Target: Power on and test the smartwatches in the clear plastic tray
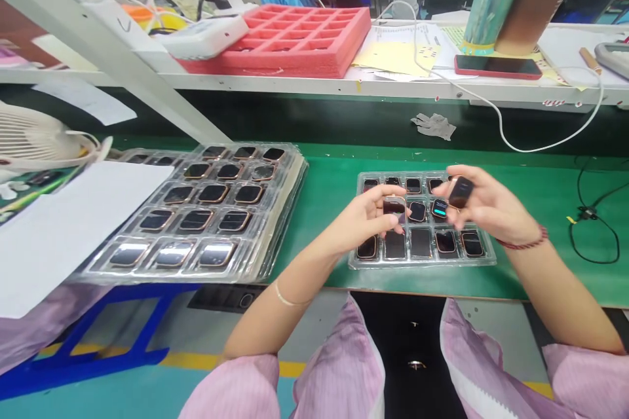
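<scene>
My right hand (491,206) is closed on a smartwatch (460,192) with a dark screen and gold-coloured case, held above the right part of a clear plastic tray (422,263). My left hand (366,216) has its thumb and fingers curled round the edges of another square watch (394,205) over the tray's left part; its face is brownish and reflective. Rows of dark watch faces sit in the tray's compartments. One watch (439,209) between the hands has a lit screen with a bright teal bar. The hands cover some compartments.
A stack of clear trays (221,206) filled with watches stands left, partly under a white sheet (73,222). Behind, a shelf holds a red foam tray (314,65), papers, a phone (498,67) and a cup (491,13). Black cables (587,213) lie right; a white cable hangs from the shelf.
</scene>
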`<state>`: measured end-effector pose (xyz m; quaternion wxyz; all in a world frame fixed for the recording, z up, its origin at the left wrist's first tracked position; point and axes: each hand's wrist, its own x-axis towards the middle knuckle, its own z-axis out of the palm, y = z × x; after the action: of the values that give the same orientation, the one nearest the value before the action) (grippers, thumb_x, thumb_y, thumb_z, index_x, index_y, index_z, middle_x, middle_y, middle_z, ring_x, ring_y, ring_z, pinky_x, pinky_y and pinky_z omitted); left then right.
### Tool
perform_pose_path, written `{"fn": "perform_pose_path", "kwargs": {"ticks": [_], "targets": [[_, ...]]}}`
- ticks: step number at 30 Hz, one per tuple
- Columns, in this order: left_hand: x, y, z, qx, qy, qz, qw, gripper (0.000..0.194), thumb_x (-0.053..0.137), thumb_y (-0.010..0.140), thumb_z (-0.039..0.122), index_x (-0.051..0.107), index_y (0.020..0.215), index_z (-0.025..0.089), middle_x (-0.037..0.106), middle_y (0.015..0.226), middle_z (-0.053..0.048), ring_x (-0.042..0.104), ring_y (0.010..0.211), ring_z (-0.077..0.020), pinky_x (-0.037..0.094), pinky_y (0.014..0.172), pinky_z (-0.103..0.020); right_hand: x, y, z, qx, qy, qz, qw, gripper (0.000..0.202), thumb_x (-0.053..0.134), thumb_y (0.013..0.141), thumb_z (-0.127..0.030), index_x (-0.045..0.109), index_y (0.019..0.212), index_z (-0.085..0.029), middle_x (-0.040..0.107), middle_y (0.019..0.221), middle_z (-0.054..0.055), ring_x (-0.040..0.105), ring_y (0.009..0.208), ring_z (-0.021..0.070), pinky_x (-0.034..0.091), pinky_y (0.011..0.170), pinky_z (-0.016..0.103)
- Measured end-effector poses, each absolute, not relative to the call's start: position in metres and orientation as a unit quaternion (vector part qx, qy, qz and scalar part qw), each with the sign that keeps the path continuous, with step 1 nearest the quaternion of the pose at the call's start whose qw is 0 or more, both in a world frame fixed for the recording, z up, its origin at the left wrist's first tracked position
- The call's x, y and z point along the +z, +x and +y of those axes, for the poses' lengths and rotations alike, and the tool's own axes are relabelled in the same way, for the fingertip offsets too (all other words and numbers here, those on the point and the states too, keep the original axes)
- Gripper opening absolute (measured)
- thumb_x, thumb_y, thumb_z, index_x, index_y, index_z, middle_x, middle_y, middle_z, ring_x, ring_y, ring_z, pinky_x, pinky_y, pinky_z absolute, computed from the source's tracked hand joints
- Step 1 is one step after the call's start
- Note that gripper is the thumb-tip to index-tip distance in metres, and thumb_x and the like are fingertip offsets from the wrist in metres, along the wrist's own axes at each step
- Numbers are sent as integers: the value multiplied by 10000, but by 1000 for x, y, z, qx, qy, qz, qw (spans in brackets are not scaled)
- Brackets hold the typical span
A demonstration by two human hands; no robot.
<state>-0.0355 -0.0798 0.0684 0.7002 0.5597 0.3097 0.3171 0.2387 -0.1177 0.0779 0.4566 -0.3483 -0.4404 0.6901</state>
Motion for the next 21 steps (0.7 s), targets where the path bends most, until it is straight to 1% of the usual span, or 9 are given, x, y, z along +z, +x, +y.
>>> {"fn": "perform_pose_path", "kwargs": {"ticks": [2,4,7,10,13,17,19,21], "targets": [[54,-24,-76,315,566,346,679,375,757,780,234,623,1118,142,727,916,-69,668,626,-119,440,513,-206,53,237,-98,661,-358,-478,454,604,881,722,-271,623,1267,-240,733,1191,109,737,770,175,634,625,286],[47,-17,-76,317,567,358,670,302,731,767,206,621,1040,136,706,831,-36,629,584,-95,445,529,-215,26,236,-83,650,-378,-479,453,556,841,770,-296,609,1271,-226,729,1186,107,732,766,157,641,630,274],[45,-15,-76,313,569,355,673,362,723,715,151,604,1057,150,711,854,-25,642,639,-104,495,592,-236,1,237,-74,649,-384,-483,445,523,797,814,-299,594,1290,-222,722,1202,107,738,794,151,642,641,258],[45,-15,-76,303,574,367,666,455,714,682,114,595,1118,163,721,915,-31,667,691,-118,491,602,-228,-6,238,-75,647,-378,-491,445,504,777,826,-283,599,1293,-219,727,1192,103,738,790,147,641,642,251],[43,-15,-77,303,575,375,661,419,707,724,169,608,1131,162,723,945,-46,679,684,-128,453,550,-215,-6,238,-76,642,-378,-493,449,492,764,831,-266,605,1293,-214,733,1180,100,733,783,143,641,643,252],[41,-9,-76,317,566,383,658,289,675,826,300,652,1065,139,727,871,-61,661,617,-122,407,511,-209,-8,238,-74,644,-379,-494,445,504,760,835,-264,594,1307,-212,732,1191,97,736,777,137,634,629,236],[44,-7,-73,312,562,376,667,311,697,837,324,659,1081,134,733,867,-70,655,602,-115,402,508,-201,-9,238,-74,644,-377,-494,446,502,756,840,-266,590,1311,-212,731,1192,97,737,773,135,630,623,230],[49,-12,-72,293,555,339,701,444,772,796,317,634,1184,153,742,939,-86,670,624,-121,420,506,-194,-10,237,-73,644,-374,-493,450,492,754,839,-263,594,1301,-210,735,1183,96,738,771,135,631,627,233]]}}
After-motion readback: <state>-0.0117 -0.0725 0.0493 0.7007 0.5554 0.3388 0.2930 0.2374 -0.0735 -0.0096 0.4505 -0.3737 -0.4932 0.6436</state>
